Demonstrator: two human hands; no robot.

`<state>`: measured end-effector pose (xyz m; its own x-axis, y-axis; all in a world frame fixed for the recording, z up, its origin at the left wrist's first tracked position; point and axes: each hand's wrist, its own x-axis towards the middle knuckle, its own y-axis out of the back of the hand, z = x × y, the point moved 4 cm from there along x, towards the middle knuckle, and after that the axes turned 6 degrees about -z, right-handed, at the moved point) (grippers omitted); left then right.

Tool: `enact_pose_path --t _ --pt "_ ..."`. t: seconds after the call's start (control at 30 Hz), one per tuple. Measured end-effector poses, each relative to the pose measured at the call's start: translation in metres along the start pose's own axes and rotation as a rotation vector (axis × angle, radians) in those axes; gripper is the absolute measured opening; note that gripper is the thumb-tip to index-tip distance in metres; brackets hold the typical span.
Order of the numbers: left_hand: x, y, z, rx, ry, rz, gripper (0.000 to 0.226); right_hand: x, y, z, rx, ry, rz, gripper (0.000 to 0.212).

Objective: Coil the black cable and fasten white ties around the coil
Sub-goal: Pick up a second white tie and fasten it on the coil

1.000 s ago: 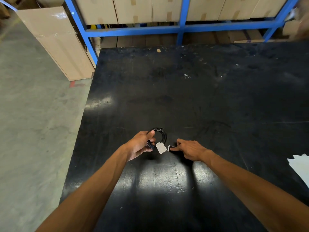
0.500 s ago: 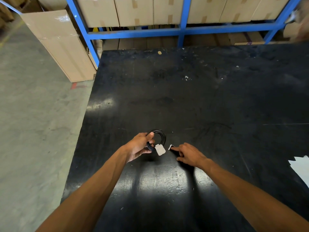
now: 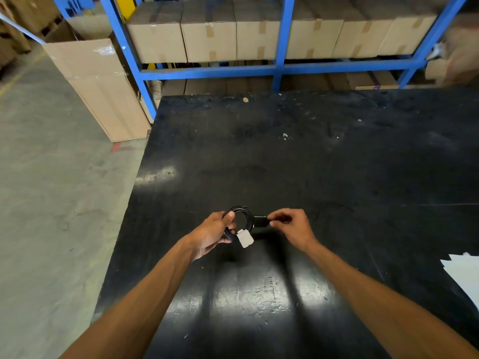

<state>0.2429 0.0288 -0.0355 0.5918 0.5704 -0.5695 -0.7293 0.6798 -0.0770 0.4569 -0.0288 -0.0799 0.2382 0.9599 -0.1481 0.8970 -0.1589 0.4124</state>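
The black cable (image 3: pixel 245 212) is wound into a small coil held just above the black table (image 3: pixel 324 161). My left hand (image 3: pixel 213 233) grips the coil's left side, thumb through the loop. A white tie tab (image 3: pixel 245 238) hangs from the coil's lower edge. My right hand (image 3: pixel 291 226) pinches a small dark piece (image 3: pixel 260 221) that sits against the coil's right side. It looks black from here, so I cannot tell whether it is a tie or the cable's plug.
White paper (image 3: pixel 464 277) lies at the table's right edge. A blue rack (image 3: pixel 277 68) with several cardboard boxes (image 3: pixel 207 40) stands behind the table. A flat carton (image 3: pixel 101 86) leans by the far left corner. Concrete floor (image 3: pixel 51 203) is to the left.
My right hand has lifted off the table with the small piece it was touching and brought it up to the coil's right side. The view has tilted up.
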Motion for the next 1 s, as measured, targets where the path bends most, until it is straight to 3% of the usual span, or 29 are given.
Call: enact_pose_path --t 0.23,0.63,0.87,1.0 --pt "-0.021 -0.005 0.033 0.049 -0.144 0.0 0.03 0.011 0.026 -0.08 0.379 0.078 0.021 0.029" --pt "-0.068 -0.025 0.097 0.001 -0.405 -0.058 0.031 0.01 0.073 -0.183 0.085 0.363 0.284 0.027" --pt "-0.101 -0.031 0.124 0.002 -0.513 -0.057 0.025 -0.01 0.07 -0.22 0.216 0.422 -0.052 0.028" --pt "-0.115 -0.034 0.128 0.055 -0.554 -0.053 0.023 -0.02 0.069 -0.238 0.148 0.416 -0.186 0.028"
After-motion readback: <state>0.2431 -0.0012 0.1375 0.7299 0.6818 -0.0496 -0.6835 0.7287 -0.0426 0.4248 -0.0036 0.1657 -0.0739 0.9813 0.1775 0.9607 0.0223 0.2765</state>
